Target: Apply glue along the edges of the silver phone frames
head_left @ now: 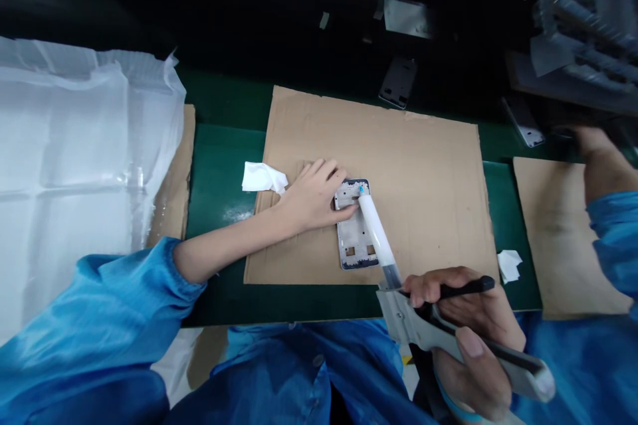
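A metal phone frame (pixel 355 236) with small cut-outs lies flat on a brown cardboard sheet (pixel 423 166). At its upper left edge, my left hand (pixel 315 198) grips it, thumb across the face and fingers curled along the side. My right hand (pixel 481 319) is wrapped round the handle and black lever of a dispensing gun (pixel 399 320). A white glue tube (pixel 377 231) fitted in the gun slants up over the frame. Its blue tip (pixel 361 190) is at the frame's top end; whether it touches the metal cannot be made out.
White paper scraps (pixel 262 177) lie beside my left wrist. Behind the cardboard rests another phone frame (pixel 399 82). Translucent plastic sheeting (pixel 74 139) covers the left side. At right are a co-worker's arm (pixel 605 163), a second cardboard sheet (pixel 558 232) and stacked clear trays (pixel 588 6).
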Demonstrator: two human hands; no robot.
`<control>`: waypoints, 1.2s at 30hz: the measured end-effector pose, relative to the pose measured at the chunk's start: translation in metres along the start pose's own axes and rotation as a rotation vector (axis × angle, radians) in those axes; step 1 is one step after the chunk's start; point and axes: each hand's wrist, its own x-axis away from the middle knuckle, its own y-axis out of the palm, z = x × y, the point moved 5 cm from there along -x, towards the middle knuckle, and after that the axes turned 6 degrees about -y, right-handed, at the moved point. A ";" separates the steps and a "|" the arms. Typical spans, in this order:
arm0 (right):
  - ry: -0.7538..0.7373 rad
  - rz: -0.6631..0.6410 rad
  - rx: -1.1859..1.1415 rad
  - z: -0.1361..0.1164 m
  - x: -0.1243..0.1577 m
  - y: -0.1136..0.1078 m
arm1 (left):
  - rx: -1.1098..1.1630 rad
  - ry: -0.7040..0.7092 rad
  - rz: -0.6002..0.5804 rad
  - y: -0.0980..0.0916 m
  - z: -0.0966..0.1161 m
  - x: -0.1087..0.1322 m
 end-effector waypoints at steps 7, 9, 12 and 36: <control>-0.107 0.041 0.081 -0.013 0.027 0.018 | -0.026 0.005 -0.007 0.000 0.000 0.000; -0.101 0.043 0.079 -0.013 0.024 0.019 | -0.030 0.010 0.000 0.000 0.000 0.000; -0.095 0.046 0.061 -0.013 0.023 0.019 | -0.036 0.018 0.011 0.000 0.001 0.001; -0.090 0.087 0.045 -0.014 0.023 0.021 | -0.019 0.020 0.010 0.001 0.001 0.000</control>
